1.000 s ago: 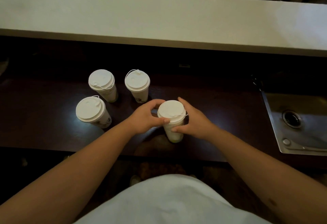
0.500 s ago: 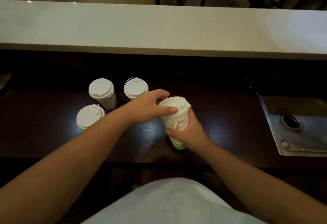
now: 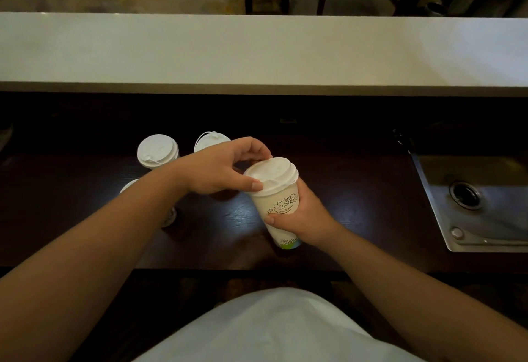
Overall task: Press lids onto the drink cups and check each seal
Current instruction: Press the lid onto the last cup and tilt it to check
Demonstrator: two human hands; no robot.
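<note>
Cups with lids already on stand beyond and to the left of the printed cup [image 3: 281, 207] that I hold: one lidded cup [image 3: 157, 151] at the far left, a second [image 3: 212, 141] partly hidden behind my left hand [image 3: 220, 168], and a third [image 3: 130, 186] mostly covered by my left forearm. To the right of the printed cup, well apart, a steel sink [image 3: 474, 201] with its drain is set into the dark surface [image 3: 357, 190]. Beyond all this runs a pale raised counter [image 3: 257, 53], with dark chair legs on the floor behind it.

My right hand [image 3: 305, 217] wraps the printed cup's body from the right, thumb across the front below the drawing, and tilts its top toward the far side. My left hand's grip curls over the white lid [image 3: 271, 174], thumb on the near left rim, fingers bent at the far rim.

Paper, off-white, the printed cup bears a dark line drawing and a green band near its base. Whether its base touches the surface I cannot tell.
</note>
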